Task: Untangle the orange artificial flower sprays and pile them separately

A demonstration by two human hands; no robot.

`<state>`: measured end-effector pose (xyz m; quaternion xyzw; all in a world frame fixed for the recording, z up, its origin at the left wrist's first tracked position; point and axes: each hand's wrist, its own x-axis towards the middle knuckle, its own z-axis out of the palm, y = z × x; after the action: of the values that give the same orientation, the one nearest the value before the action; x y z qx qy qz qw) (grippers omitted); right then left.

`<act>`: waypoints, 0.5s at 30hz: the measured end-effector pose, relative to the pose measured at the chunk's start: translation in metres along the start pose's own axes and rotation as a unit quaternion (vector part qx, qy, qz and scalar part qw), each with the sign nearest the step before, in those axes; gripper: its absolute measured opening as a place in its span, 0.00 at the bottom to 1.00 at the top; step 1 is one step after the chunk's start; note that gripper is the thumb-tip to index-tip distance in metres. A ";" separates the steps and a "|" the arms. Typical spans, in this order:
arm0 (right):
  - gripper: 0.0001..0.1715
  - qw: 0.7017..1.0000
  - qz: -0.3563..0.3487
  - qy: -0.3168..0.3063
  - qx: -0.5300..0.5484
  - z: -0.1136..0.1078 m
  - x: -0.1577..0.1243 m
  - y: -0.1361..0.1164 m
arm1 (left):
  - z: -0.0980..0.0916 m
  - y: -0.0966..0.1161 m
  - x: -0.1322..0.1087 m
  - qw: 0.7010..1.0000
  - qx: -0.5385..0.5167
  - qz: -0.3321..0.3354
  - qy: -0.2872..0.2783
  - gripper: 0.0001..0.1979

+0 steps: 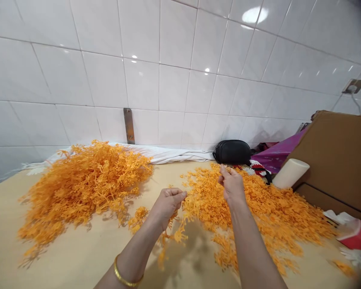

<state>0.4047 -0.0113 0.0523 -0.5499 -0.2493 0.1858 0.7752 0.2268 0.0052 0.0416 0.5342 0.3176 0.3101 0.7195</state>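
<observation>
Tangles are looking like the main risk: orange strand (180,234) is dangling from L hand (167,205) near R pile (267,204), so its branchy tips could be catching there if L hand is swinging right. Gold bangle (118,275) on same arm could also be snagging small clump (138,218) lying just beside that arm. Strand's thin stems are prob. risking a snap if anything's pulling hard on a knot.

L hand is pinching the strand btwn thumb & index finger; most of it is hanging below, over table (87,249). R hand (233,186) is hovering over R pile w/ fingers curled; can't tell if tips are touching or gripping a tiny piece. R pile is spreading beneath R hand, out to its right & back toward L hand. L pile (90,184) is sitting left of L hand, a bit farther off, w/ small clump lying btwn the two. Black pouch (233,151) is resting behind R pile, just past R hand.
</observation>
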 end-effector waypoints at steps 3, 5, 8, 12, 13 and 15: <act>0.12 0.995 0.077 -0.019 0.064 -0.010 0.008 -0.004 | -0.003 -0.007 0.005 0.998 -0.042 0.025 0.048 0.17; 0.15 0.989 0.104 -0.065 0.081 -0.009 0.005 -0.005 | -0.004 -0.009 0.007 0.996 -0.056 0.032 0.059 0.14; 0.19 0.979 0.127 -0.133 0.083 -0.001 -0.003 -0.005 | -0.004 -0.006 0.007 0.995 -0.058 0.044 0.063 0.11; 0.16 0.966 0.136 -0.215 0.041 0.006 -0.011 -0.006 | -0.002 -0.002 0.005 0.995 -0.062 0.062 0.053 0.09; 0.16 0.962 0.134 -0.235 0.020 0.007 -0.013 -0.007 | -0.002 -0.001 0.004 0.995 -0.066 0.065 0.048 0.09; 0.18 0.951 0.123 -0.282 -0.025 0.009 -0.018 -0.008 | -0.001 0.000 0.003 0.994 -0.074 0.072 0.038 0.09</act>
<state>0.3851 -0.0173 0.0592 -0.5206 -0.3931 0.4210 0.6302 0.2277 0.0081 0.0404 0.4889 0.2820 0.4039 0.7200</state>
